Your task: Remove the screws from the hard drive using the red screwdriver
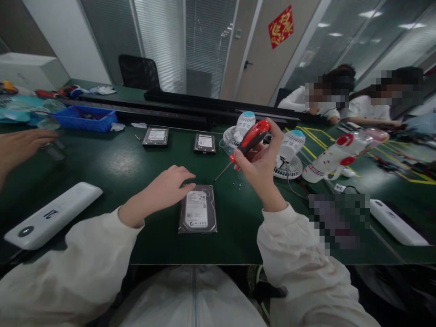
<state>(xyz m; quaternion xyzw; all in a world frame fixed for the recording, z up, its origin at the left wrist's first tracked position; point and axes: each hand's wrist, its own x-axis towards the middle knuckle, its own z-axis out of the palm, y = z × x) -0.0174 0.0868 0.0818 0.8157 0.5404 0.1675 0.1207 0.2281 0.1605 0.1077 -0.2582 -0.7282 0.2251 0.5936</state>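
Note:
A hard drive (196, 211) lies label up on the green table in front of me. Over its upper left corner is my left hand (175, 184), fingers stretched out and holding nothing; whether a fingertip touches the drive I cannot tell. My right hand (260, 165) is wrapped round the red and black handle of a screwdriver (252, 138). Its thin shaft slants down to the left, with the tip close to the drive's upper right corner. Several small screws (239, 185) are scattered on the table below the screwdriver.
Two more hard drives (156, 136) (205, 143) lie farther back. White fans (289, 154) and a white-and-red bottle (327, 161) stand to the right. White power banks (54, 215) (397, 222) lie on both sides. A blue tray (86, 119) and another person's hand (29, 145) are at left. Two people sit at back right.

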